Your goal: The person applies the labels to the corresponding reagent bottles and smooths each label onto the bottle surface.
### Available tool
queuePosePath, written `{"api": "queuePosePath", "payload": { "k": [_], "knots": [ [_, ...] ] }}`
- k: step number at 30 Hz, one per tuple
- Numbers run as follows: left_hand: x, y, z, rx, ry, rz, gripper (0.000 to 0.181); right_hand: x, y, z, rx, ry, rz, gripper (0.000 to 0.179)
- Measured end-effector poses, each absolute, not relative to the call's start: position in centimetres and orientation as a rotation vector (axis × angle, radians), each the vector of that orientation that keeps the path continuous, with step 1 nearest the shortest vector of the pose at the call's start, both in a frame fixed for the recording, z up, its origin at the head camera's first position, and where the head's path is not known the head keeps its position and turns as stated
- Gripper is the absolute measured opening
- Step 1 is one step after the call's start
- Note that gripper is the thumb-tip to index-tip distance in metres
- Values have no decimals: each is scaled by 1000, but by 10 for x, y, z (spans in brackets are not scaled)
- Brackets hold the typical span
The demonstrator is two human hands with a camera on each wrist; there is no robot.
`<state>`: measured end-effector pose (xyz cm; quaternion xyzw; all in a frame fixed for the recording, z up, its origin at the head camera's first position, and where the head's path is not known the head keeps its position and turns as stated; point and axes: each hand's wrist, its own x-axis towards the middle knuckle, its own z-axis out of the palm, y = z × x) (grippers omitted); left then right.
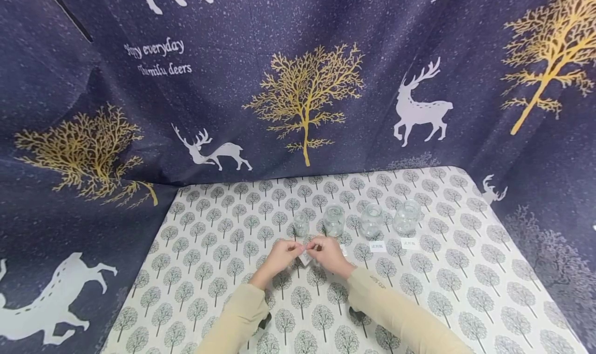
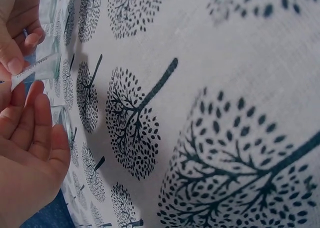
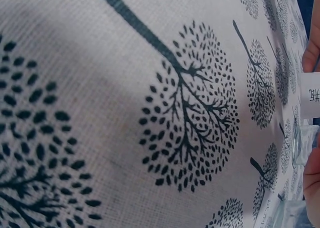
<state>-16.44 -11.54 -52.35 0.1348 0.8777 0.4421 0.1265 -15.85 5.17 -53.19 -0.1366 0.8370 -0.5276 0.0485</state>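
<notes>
In the head view my left hand (image 1: 281,255) and right hand (image 1: 328,253) meet above the table's middle, fingertips almost together. Between them is a small white paper label (image 1: 304,259), pinched by both hands. Its printed characters show on the label (image 3: 311,95) in the right wrist view, while the left wrist view has it nearly edge-on. The other fingers of my left hand (image 2: 32,148) curve loosely beside it. Just beyond the hands stands a small clear glass jar (image 1: 301,224). A second glass jar (image 1: 334,220) is to its right.
Two larger glass jars, one (image 1: 371,222) and another (image 1: 406,219), continue the row rightward. Printed labels lie before them, one label (image 1: 377,246) and another label (image 1: 410,243). A third label (image 1: 343,250) is partly hidden by my right hand. A dark curtain (image 1: 288,28) hangs behind the tree-patterned tablecloth (image 1: 205,286).
</notes>
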Motion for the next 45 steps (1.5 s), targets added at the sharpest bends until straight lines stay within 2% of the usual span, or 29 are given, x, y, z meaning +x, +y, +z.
{"api": "queuePosePath", "payload": {
  "k": [18, 33, 45],
  "knots": [
    [-166, -117, -523, 339, 2385, 1337, 18, -156, 51, -533, -501, 2598, -1580, 7],
    [-169, -119, -529, 260, 2312, 1388, 22, -157, 51, -533, -644, 2704, -1555, 9],
    [-166, -118, -522, 333, 2390, 1319, 15, -153, 53, -531, -666, 2565, -1592, 8]
  ]
}}
